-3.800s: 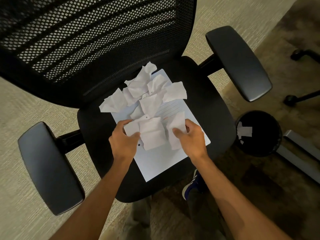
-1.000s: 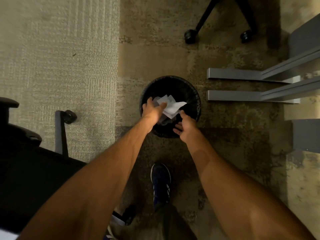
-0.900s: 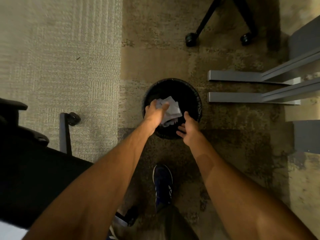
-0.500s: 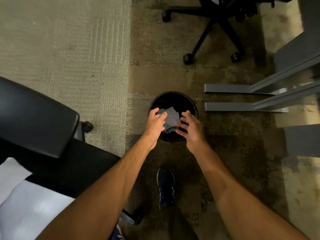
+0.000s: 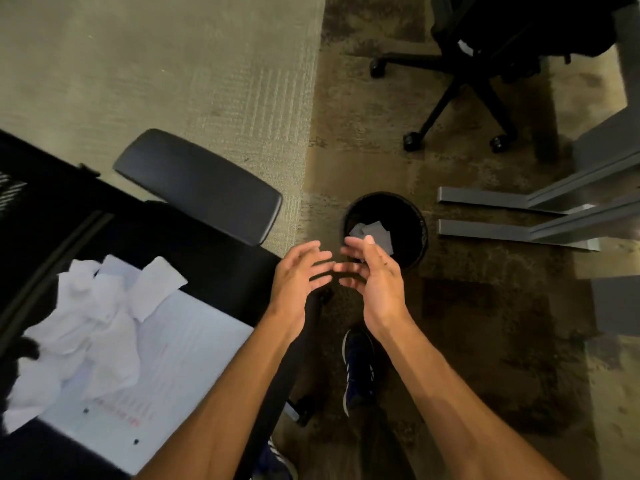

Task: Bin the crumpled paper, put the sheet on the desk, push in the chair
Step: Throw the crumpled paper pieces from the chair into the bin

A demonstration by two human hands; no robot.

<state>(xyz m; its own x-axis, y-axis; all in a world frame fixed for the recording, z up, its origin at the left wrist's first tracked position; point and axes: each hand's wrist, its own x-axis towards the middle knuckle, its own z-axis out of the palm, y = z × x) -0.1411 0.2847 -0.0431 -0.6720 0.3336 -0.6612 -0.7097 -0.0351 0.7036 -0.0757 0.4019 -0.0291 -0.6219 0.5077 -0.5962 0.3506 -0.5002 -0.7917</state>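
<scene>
**Midway through binning, both hands empty**

Both the left hand (image 5: 299, 271) and right hand (image 5: 375, 275) hung open beside the wastebasket (image 5: 417, 233). More crumpled paper (image 5: 86, 320) lay on the sheet (image 5: 173, 368), on the chair seat (image 5: 221, 271); gathering that likely came next.

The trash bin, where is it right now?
The round black trash bin stands on the brown carpet right of the black office chair, just beyond both open hands, beside the grey desk feet.

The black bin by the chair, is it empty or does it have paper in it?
Not empty: pale crumpled paper lies inside the bin.
</scene>
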